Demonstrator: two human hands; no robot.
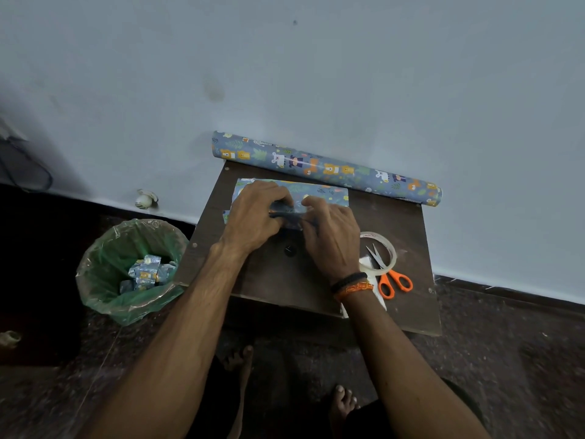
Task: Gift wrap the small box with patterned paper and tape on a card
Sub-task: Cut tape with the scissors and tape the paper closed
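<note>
The tabletop (278, 280) lies under my hands. The roll (326, 167) rests beyond my fingers, against the wall. A bin (126, 270) stands left of my left hand (253, 217). The paper (329, 193) lies flat just beyond my fingers. My left and right hand (332, 239) curl their fingers around the box (285, 212), folding paper over it. Tape (378, 248) and scissors (387, 274) sit just right of my right hand.

A pale blue-grey painted wall (316, 74), marked with faint smudges, fills the upper frame. A dark speckled stone floor (506, 359) is seen below. A small dark brown wooden table (408, 223) is set against the wall at centre.
</note>
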